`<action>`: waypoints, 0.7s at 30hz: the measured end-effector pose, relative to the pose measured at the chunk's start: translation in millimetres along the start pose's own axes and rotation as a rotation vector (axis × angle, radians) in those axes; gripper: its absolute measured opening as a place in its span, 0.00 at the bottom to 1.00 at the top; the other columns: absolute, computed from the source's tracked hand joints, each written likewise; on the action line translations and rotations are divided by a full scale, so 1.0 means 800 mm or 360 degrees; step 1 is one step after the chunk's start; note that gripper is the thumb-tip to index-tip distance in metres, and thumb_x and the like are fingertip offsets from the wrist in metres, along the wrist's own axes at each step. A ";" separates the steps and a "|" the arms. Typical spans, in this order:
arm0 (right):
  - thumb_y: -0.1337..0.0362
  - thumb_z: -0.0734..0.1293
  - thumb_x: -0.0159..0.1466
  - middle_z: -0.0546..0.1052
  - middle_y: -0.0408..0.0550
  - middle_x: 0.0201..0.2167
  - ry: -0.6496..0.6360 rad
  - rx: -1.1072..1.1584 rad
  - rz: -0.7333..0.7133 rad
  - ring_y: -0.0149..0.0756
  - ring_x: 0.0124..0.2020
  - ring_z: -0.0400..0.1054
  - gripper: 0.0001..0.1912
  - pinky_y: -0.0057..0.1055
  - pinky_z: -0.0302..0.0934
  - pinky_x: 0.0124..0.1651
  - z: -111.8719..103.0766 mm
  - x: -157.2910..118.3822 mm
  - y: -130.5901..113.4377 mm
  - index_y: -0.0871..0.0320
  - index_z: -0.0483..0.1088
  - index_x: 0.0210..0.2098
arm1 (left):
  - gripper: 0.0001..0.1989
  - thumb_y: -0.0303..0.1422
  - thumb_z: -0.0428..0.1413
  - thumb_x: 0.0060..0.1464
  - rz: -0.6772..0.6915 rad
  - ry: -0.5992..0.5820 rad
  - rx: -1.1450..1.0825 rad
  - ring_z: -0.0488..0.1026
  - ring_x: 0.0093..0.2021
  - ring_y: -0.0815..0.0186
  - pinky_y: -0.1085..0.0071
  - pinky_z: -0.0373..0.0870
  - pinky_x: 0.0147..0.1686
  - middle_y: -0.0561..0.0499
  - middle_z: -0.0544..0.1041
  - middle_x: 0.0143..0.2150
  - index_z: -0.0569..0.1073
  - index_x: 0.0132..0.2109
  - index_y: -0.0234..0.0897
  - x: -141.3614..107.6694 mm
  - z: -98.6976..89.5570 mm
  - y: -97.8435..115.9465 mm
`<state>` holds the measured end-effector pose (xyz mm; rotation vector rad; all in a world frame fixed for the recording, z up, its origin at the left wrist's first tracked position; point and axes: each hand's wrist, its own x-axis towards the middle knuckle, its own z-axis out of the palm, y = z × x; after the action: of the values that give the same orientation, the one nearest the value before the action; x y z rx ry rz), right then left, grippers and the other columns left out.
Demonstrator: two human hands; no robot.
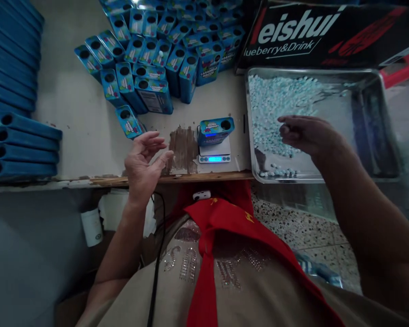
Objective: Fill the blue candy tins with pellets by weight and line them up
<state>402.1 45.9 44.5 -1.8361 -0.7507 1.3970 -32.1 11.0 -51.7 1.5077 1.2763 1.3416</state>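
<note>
Blue rectangular box with printed top and round dark opening [215, 131], one: in the head view, stands upright on a small white digital scale [221, 150], its display lit blue, digits too blurred to read. The scale sits near the front edge of a whitish worktop [85, 109], whose paint is worn to brown wood just left of it.

Left hand [146, 161]: released, fingers parted and thumb extended, over the front of the worktop. Nearest item, a single blue printed box [127, 121] just beyond the fingertips; contact cannot be told.

Right hand [303, 131]: fingers curled inward, above the tray; whether anything is grasped cannot be told.

Shallow rectangular metal tray [337, 111], one: right of the scale. Contents, many small pale-blue and white pieces [271, 100], gathered mostly toward its left side, a few loose near the front.

Blue printed boxes with round openings [150, 52], a large group: standing close together behind the left hand and the scale.

Blue boxes in stacked rows [23, 145]: at far left, openings facing right.

Black carton with white and red print [303, 36]: behind the tray.

Red knotted cloth [207, 272]: worn over a beige top with glittering letters [139, 295].
</note>
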 end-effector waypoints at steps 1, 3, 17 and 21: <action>0.75 0.64 0.74 0.67 0.42 0.25 -0.0010 -0.0066 -0.0035 0.30 0.25 0.49 0.12 0.40 0.42 0.33 0.006 -0.006 -0.002 0.56 0.76 0.37 | 0.30 0.42 0.79 0.61 -0.0004 -0.0011 0.0002 0.87 0.53 0.59 0.61 0.89 0.62 0.48 0.84 0.55 0.78 0.65 0.47 0.001 -0.001 -0.002; 0.73 0.67 0.73 0.68 0.42 0.24 -0.0136 -0.0215 -0.0178 0.29 0.24 0.51 0.10 0.38 0.41 0.32 0.019 -0.015 -0.011 0.56 0.75 0.36 | 0.29 0.40 0.78 0.61 -0.0016 -0.0045 0.0007 0.87 0.53 0.59 0.60 0.90 0.62 0.48 0.84 0.56 0.78 0.65 0.47 0.001 0.001 -0.005; 0.72 0.77 0.70 0.76 0.42 0.27 -0.0851 -0.1077 -0.0744 0.30 0.28 0.64 0.04 0.31 0.58 0.33 0.111 -0.028 -0.101 0.57 0.83 0.40 | 0.24 0.33 0.74 0.62 -0.0268 -0.0092 0.0034 0.88 0.54 0.59 0.60 0.89 0.62 0.45 0.84 0.59 0.80 0.62 0.42 -0.034 -0.009 0.000; 0.73 0.76 0.70 0.79 0.42 0.27 -0.0709 -0.1526 -0.0880 0.33 0.29 0.69 0.07 0.33 0.60 0.37 0.122 -0.039 -0.110 0.55 0.86 0.43 | 0.21 0.31 0.73 0.63 -0.0163 -0.0174 0.0040 0.88 0.52 0.60 0.61 0.90 0.60 0.46 0.83 0.58 0.82 0.62 0.43 -0.033 -0.006 -0.009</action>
<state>297.1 91.2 116.5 -1.6935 -2.2582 1.1362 -36.9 -13.1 -64.3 1.4913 1.2872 1.1660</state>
